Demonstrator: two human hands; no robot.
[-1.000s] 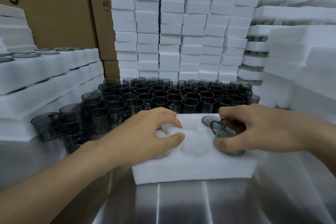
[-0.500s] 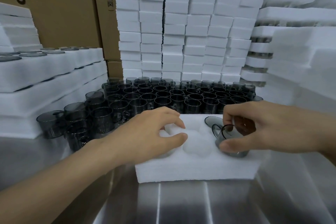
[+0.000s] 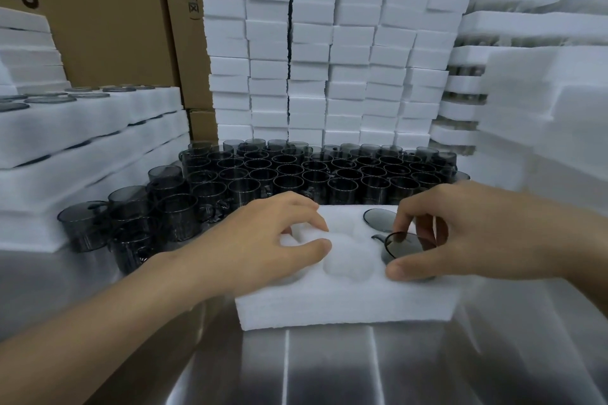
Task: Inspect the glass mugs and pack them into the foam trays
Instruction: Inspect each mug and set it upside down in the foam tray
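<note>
While the left hand (image 3: 260, 240) pinches the foam tray (image 3: 345, 306), the right hand (image 3: 467, 233) grips a mug (image 3: 400, 245).

The smoky mug (image 3: 396, 248) under the right hand (image 3: 467, 230) has sunk deeper into the foam tray (image 3: 345, 306) pocket (only rim and handle showing now).
</note>
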